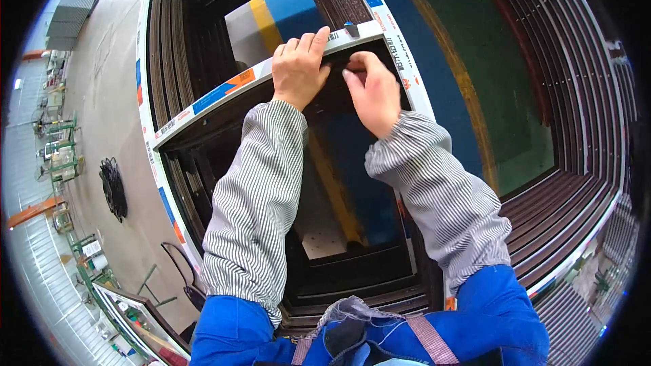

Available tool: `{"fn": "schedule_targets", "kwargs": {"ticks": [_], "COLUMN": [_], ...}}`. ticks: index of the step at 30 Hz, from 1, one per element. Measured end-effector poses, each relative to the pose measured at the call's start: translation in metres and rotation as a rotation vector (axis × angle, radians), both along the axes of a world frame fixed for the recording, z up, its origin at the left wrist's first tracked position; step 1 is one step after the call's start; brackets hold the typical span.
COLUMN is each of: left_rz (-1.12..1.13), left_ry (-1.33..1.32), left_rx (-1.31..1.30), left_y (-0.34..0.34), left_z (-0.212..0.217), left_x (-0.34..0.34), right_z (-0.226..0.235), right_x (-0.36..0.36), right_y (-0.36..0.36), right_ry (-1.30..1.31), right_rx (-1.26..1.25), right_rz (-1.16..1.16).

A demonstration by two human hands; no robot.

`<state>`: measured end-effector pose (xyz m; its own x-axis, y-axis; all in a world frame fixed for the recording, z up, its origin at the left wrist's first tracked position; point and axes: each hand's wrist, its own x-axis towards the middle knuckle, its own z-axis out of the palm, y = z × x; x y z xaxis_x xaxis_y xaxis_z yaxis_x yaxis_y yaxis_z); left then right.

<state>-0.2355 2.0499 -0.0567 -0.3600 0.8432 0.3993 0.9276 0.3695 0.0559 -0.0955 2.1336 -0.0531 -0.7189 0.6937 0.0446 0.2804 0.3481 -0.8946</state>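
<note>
A large window frame point(148, 118) wrapped in white protective film with blue and orange print lies on top of a stack of dark frames. My left hand point(298, 68) is closed over its crossbar point(203, 103), fingers on the far side and thumb on the near side. Just right of it, my right hand point(377, 95) is held over the opening by the bar's inner corner. Its fingers are curled in toward the thumb; anything between them is hidden. A small dark piece point(350, 28) sits on the bar near that corner.
Dark stacked frame profiles point(573, 88) line the right side. Blue floor with a yellow stripe point(468, 95) shows through the openings. On the left floor lies a black coil point(113, 188), with green racks point(62, 149) beyond. Grey stacked panels point(73, 10) stand at far left.
</note>
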Motion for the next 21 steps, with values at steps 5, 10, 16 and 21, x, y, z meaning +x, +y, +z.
{"fn": "schedule_targets", "kwargs": {"ticks": [5,10,16,21], "left_rz": [-0.013,0.057,0.041,0.053], "left_ry": [0.157,0.162,0.083,0.306], "left_rx": [0.077,0.018,0.15,0.088], "left_y": [0.015,0.024,0.027,0.031], "left_z": [-0.005,-0.015,-0.001,-0.017], "left_x": [0.013,0.013,0.013,0.016], "right_z": [0.002,-0.001,0.022,0.013], "right_x": [-0.004,-0.03,-0.033,0.024], "right_y": [0.067,0.077,0.079,0.055], "right_ry": [-0.258,-0.416,-0.389,-0.323], "right_rx": [1.291,1.583,1.613,0.969], "right_rz": [0.139,0.28,0.272,0.093]}}
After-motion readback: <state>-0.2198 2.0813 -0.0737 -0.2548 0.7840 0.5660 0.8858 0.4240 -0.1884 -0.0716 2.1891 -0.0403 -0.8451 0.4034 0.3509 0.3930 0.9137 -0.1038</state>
